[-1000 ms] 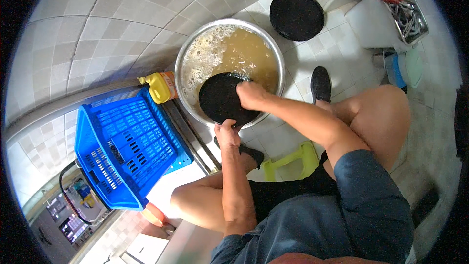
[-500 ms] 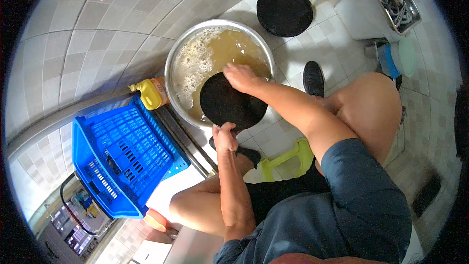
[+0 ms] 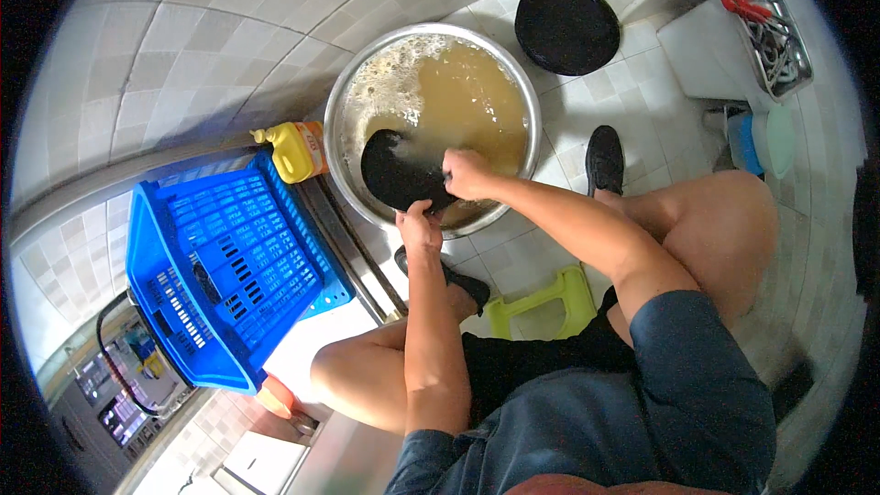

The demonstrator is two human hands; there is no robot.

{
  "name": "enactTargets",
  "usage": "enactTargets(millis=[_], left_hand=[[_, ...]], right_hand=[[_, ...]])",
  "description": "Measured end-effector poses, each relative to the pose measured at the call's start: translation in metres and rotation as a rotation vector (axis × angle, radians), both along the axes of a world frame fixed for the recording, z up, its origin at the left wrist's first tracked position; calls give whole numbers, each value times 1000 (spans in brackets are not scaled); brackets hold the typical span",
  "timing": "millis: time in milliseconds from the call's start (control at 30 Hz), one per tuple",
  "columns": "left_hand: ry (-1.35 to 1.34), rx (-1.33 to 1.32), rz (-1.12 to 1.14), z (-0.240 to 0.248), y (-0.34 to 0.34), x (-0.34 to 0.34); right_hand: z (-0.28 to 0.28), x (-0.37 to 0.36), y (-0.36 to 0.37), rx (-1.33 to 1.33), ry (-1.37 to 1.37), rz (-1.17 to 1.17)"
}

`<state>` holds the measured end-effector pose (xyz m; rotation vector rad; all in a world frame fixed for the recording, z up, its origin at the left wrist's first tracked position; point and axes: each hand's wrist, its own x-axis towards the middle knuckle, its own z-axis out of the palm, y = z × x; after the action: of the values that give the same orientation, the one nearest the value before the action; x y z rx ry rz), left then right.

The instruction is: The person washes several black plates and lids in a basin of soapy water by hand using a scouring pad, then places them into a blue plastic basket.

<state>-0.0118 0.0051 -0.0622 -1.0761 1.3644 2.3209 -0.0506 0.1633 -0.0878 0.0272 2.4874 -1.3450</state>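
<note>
A wide metal basin (image 3: 533, 115) of cloudy brown water, foamy along its left part, stands on the floor before me. Over its near side I hold a round black plate (image 3: 390, 174), tilted and partly dipped in the water. My left hand (image 3: 419, 225) grips the near edge of the plate, fingers closed. Curled against the plate's right side is my right hand (image 3: 467, 174); whatever its closed fingers hold is hidden. Another round black plate (image 3: 567, 27) lies on the floor beyond the basin, to the right.
A yellow bottle (image 3: 293, 151) touches the basin's left side. Left of it a blue plastic crate (image 3: 234, 275) lies tilted. Near my legs stands a lime-green stool (image 3: 550, 304). At far right are a metal tray of utensils (image 3: 775, 46) and a pale green bowl (image 3: 779, 142).
The black plate has tipped and sunk further into the water. My right hand has slid from its far edge to its right side. The whole view has shifted slightly.
</note>
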Motion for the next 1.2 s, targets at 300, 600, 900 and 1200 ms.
enactTargets(millis=[300, 600, 900, 1200], left_hand=[[-233, 207, 248, -67, -34, 3], [-376, 81, 134, -81, -13, -17], [-252, -1392, -597, -45, 10, -12], [569, -1232, -803, -1, 73, 0]], right_hand=[[9, -29, 17, 175, -356, -287], [-45, -26, 32, -281, -699, -548], [-32, -16, 21, -164, -627, -447], [-19, -15, 33, -231, -392, -498]])
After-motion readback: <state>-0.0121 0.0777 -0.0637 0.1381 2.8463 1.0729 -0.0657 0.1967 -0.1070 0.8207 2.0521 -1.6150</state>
